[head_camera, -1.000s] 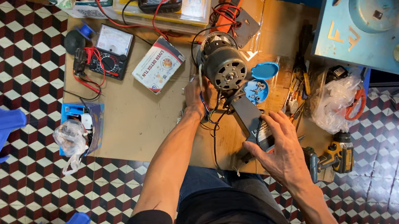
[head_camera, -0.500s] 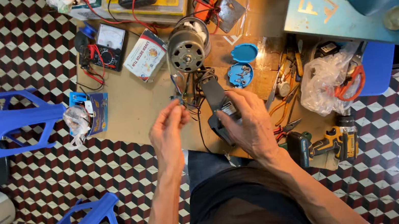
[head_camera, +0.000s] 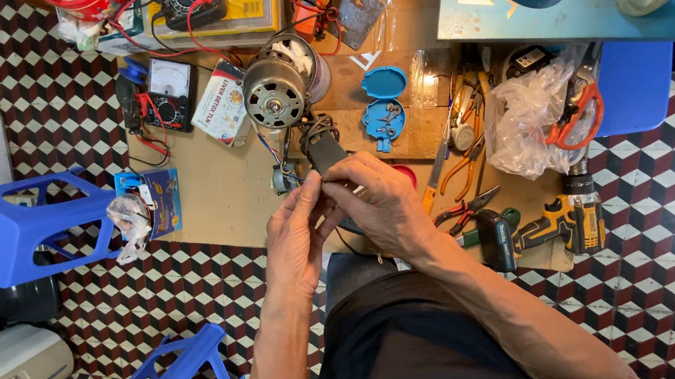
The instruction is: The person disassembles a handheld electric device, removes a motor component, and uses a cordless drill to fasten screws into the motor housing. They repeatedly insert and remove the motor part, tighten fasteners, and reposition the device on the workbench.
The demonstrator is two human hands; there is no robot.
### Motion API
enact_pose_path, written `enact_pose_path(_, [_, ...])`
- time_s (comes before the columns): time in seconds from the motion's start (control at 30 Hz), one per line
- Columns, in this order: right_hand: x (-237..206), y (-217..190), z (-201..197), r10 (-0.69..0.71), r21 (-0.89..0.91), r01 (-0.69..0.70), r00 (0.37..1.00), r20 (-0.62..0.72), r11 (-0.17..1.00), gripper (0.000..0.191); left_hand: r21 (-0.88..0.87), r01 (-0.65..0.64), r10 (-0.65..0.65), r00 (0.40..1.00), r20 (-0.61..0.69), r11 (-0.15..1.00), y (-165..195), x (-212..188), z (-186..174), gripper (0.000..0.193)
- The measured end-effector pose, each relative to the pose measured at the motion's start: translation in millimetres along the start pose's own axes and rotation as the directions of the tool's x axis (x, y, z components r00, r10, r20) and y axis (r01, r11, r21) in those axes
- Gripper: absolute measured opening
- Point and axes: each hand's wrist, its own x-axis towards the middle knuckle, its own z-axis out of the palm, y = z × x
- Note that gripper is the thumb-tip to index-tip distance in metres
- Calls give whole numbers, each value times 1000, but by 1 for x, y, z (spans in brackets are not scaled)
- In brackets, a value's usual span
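The left hand (head_camera: 296,234) has left the motor (head_camera: 277,93) and now joins the right hand (head_camera: 383,205), both pinching a dark block (head_camera: 324,155).

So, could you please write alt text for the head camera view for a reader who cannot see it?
Seen from above, a person's left hand and right hand together hold a small dark boxy part, wired to an electric motor on a cluttered wooden table. Around it lie multimeters, pliers, a blue cap and a yellow cordless drill; blue plastic stools stand on the checkered floor.
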Motion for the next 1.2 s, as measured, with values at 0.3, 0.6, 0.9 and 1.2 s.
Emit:
enact_pose_path(0.3, [17,20,5,-24,-37,22,997,-78,999,18,240,-64,70,997,-15,969,30,16,16,31])
enact_pose_path(0.6, [89,98,25,-100,-94,87,984,-146,992,15,779,-626,642,580,500,-41,83,81,16,106])
enact_pose_path(0.9, [102,120,37,-29,15,29,999,-31,999,13,834,-549,574,664,479,-61,70,109,-2,91])
enact_pose_path(1.2, [105,127,38,-10,24,11,1000,-27,1000,11,816,-575,609,624,490,-67,68,113,1,89])
